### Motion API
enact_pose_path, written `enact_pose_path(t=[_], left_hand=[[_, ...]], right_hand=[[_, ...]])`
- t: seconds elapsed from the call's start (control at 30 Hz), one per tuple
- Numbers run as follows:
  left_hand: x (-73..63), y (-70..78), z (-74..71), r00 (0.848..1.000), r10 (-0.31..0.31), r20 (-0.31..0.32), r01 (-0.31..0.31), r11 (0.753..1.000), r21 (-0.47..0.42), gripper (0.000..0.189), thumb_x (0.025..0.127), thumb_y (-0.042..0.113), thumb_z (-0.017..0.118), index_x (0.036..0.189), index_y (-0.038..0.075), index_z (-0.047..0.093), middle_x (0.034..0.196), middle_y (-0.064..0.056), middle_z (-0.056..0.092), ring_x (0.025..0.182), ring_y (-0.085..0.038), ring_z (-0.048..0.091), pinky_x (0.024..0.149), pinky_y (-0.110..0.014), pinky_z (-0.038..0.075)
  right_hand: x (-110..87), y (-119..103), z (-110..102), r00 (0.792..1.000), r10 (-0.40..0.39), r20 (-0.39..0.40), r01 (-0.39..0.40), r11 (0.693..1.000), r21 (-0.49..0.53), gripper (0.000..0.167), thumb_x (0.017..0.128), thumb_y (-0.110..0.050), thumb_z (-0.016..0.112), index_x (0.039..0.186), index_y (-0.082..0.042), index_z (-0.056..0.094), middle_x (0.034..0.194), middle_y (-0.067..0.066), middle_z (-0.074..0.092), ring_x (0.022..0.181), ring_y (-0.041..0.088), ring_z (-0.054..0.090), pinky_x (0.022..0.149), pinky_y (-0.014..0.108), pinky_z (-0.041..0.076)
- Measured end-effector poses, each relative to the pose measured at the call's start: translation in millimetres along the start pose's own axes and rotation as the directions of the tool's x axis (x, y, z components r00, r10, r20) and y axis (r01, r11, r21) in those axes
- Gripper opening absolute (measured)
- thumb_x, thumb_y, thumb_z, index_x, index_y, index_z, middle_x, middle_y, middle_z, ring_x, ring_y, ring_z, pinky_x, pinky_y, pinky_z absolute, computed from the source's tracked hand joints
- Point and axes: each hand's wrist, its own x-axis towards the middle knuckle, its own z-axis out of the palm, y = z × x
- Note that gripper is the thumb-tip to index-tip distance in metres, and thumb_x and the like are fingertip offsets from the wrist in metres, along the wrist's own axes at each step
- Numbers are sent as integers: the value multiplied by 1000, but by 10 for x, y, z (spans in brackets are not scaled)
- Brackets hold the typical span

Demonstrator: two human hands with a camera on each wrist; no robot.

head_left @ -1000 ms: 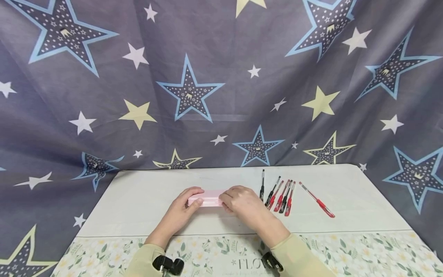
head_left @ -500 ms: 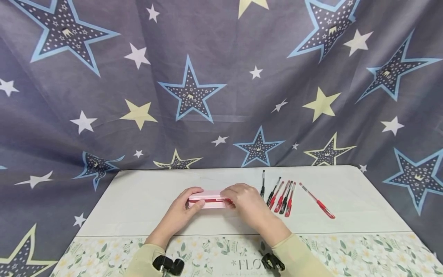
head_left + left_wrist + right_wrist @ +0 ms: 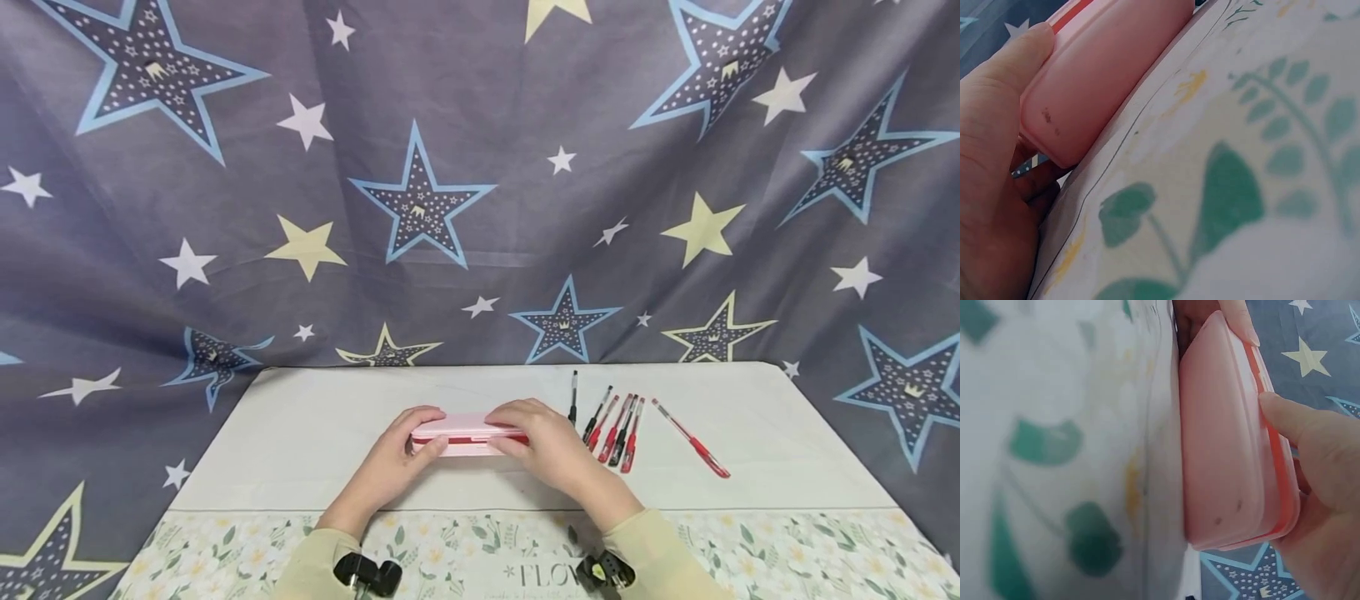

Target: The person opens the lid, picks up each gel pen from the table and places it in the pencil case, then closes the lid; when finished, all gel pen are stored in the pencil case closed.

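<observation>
A pink pencil case [image 3: 463, 423] lies lengthwise on the white part of the table. Along its front, a red band shows between lid and base. My left hand [image 3: 393, 450] grips the left end, thumb at the front edge and fingers over the top. Around the right end, my right hand [image 3: 551, 448] holds the case the same way. In the left wrist view, the thumb touches the edge of the case [image 3: 1116, 69] near the red strip. The right wrist view shows the thumb at the lid seam of the case [image 3: 1222, 444]. The inside is hidden.
Several red and black pens lie side by side right of the case, among them a black pen [image 3: 573, 400] and a red pen [image 3: 632, 437]. Another red pen [image 3: 690, 437] lies apart, farther right. A star-patterned curtain [image 3: 510, 225] hangs behind the table.
The red band has come into view along the case's front, where only pink showed before. My right hand has shifted from the front right corner to a grip over the right end.
</observation>
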Motion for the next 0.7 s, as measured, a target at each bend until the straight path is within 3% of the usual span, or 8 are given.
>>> enact_pose_path(t=[0.2,0.37,0.57,0.7], left_hand=[[4,1,7,999,35,-3,-35,999,9,41,105,31,78,142,14,71,152,-12,62,147,-36,53,123,-57,36],[-1,-10,6,999,39,0,-39,999,22,42,106,30,77,144,15,69,153,-9,62,147,-33,54,123,-51,38],[-10,-3,-4,999,-39,9,39,999,0,44,107,34,76,147,18,68,151,-5,62,140,-27,59,117,-46,47],[-9,16,-1,994,-106,8,107,994,-27,45,110,37,70,151,19,64,154,-7,62,143,-29,59,120,-50,44]], right_hand=[[-99,76,44,994,102,-35,-98,990,96,52,97,-29,87,144,-10,73,152,14,62,150,38,49,122,60,39],[-188,114,69,975,219,-43,-209,962,176,71,92,-26,93,155,-10,63,163,23,49,154,48,40,120,69,36],[-225,160,90,952,306,-18,-285,906,312,96,87,-20,97,168,-13,45,168,25,40,149,47,47,120,67,38],[-256,202,95,938,347,2,-321,866,383,111,85,-14,98,175,-18,33,169,27,38,150,48,47,118,68,39]])
